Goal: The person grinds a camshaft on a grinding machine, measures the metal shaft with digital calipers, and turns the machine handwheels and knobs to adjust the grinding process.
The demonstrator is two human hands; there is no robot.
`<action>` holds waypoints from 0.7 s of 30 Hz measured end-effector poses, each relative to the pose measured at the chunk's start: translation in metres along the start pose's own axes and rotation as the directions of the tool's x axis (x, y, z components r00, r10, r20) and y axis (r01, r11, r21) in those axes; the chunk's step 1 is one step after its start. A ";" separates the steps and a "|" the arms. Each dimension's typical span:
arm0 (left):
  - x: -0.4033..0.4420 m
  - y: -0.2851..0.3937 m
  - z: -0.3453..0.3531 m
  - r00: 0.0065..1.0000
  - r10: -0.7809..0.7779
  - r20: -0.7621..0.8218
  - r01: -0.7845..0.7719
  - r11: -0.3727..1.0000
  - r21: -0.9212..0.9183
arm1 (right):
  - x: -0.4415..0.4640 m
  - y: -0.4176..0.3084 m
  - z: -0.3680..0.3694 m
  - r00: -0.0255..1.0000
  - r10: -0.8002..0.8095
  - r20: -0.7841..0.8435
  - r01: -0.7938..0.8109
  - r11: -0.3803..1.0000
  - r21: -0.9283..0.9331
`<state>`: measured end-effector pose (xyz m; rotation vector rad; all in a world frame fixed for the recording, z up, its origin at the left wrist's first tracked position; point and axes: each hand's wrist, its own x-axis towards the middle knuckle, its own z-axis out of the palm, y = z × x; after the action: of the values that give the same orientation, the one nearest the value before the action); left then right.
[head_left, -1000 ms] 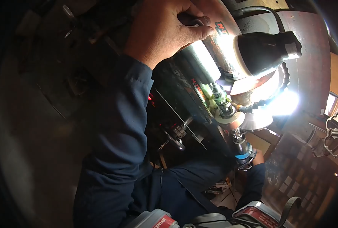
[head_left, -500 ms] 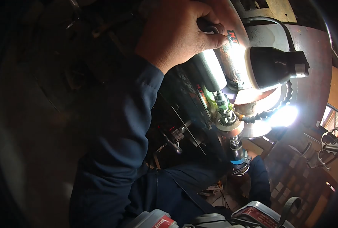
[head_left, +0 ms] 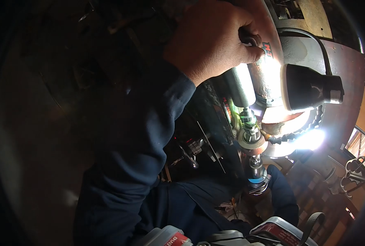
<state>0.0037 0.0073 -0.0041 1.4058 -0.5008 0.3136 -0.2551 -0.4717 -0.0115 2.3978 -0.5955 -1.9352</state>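
My left hand (head_left: 215,41) reaches across the top of the view. Its thumb and fingers are closed around a dark, rounded handle (head_left: 250,40) with a shiny edge. Just below it, a metal cylinder (head_left: 242,88) points down to a shiny spindle assembly (head_left: 250,123) with a ring-shaped collar (head_left: 252,143). Beneath the collar hangs a metal cylindrical part with a blue band (head_left: 257,179). My right sleeve (head_left: 283,194) comes up beside that part; the right hand itself is hidden behind it.
A black lamp (head_left: 309,88) throws bright light on the reddish machine body (head_left: 268,28). A segmented hose (head_left: 285,137) curves past the spindle. Left of it are a hand crank (head_left: 188,153) and a thin rod (head_left: 210,145). Respirator filters (head_left: 176,238) edge the bottom.
The whole scene has shifted right and slightly down as my head moved. The left hand keeps its grip. A bit of my right hand showed earlier and is now covered.
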 end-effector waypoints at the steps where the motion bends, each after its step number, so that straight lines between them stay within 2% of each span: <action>1: 0.001 0.000 -0.004 0.999 -0.023 0.036 0.023 1.000 -0.009 | 0.003 -0.003 -0.003 1.000 -0.004 0.004 0.004 1.000 -0.014; 6: -0.003 -0.001 0.000 0.999 0.033 -0.023 -0.033 0.999 0.018 | 0.007 -0.013 -0.014 1.000 -0.024 0.018 0.025 0.998 -0.055; 16: -0.001 0.001 -0.002 0.999 -0.036 0.024 0.034 0.998 0.051 | 0.012 -0.023 -0.022 0.998 -0.061 0.025 0.063 0.994 -0.091; 19: 0.000 0.004 -0.003 0.998 0.040 0.050 -0.048 0.985 0.164 | 0.011 -0.023 -0.020 0.997 -0.077 0.019 0.079 0.992 -0.097; 21: 0.004 0.005 -0.002 0.992 -0.001 0.123 -0.040 0.943 0.330 | 0.009 -0.021 -0.015 0.996 -0.094 0.008 0.094 0.991 -0.095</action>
<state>0.0051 0.0100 0.0019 1.7577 -0.5810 0.3405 -0.2329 -0.4582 -0.0211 2.4061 -0.3869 -1.9544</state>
